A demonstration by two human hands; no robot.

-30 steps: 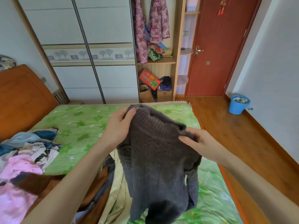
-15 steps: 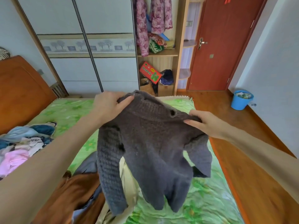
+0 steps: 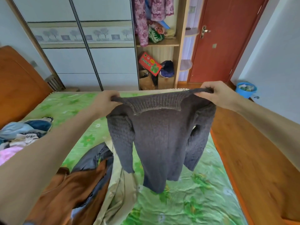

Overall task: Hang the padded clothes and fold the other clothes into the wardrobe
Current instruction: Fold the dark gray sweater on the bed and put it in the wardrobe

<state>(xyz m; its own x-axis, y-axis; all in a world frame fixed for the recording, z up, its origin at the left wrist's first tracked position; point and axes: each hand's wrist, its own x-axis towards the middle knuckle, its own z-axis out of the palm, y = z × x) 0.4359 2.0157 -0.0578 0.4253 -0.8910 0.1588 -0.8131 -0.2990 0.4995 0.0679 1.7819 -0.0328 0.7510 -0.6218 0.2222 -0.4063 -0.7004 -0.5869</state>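
Observation:
A dark grey knitted sweater (image 3: 160,140) hangs spread out in the air above the bed, collar up and both sleeves dangling. My left hand (image 3: 106,103) grips its left shoulder and my right hand (image 3: 212,93) grips its right shoulder, pulling the top edge taut. Below it on the green floral bedsheet (image 3: 199,192) lie a brown garment (image 3: 68,189), a grey garment (image 3: 94,159) and a beige one (image 3: 120,192). The open section of the wardrobe (image 3: 158,44) stands beyond the bed's far edge, with pink floral clothes (image 3: 141,18) hanging in it.
A pile of mixed clothes (image 3: 21,137) lies at the bed's left side by the wooden headboard (image 3: 17,82). Sliding wardrobe doors (image 3: 81,46) are closed. A red door (image 3: 227,38) and a blue bucket (image 3: 246,90) stand to the right, over wooden floor (image 3: 253,151).
My hands have moved apart and up, stretching the bunched sweater out flat by its shoulders. The sleeves have dropped free on both sides.

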